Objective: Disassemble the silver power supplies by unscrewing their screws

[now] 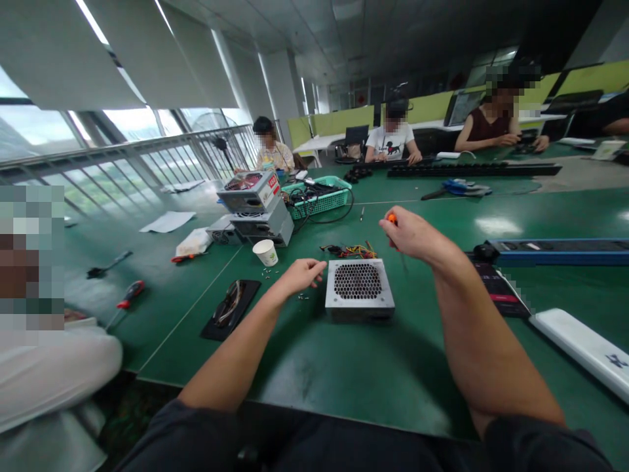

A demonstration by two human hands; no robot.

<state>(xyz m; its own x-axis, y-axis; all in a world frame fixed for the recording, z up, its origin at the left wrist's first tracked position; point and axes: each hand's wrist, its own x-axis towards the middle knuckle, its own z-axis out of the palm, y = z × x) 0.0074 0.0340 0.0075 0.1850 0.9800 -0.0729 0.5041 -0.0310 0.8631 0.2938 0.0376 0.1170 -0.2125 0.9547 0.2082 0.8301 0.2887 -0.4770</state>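
Nearest the lens, the person's bare forearms [236,367] stretch out over the green counter [314,373] toward a grey power supply box [358,288], which lies flat between the hands with its honeycomb grille up. The left hand [302,274] hovers just left of the box above a few loose screws [303,297], fingertips drawn together; whether it pinches anything I cannot tell. The right hand [410,233], behind the box near the coloured wires [351,250], is closed around an orange-handled screwdriver [392,220].

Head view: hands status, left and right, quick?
Left hand: fingers curled beside the power supply unit, grip contents cannot be told.
Right hand: closed on an orange-handled screwdriver.
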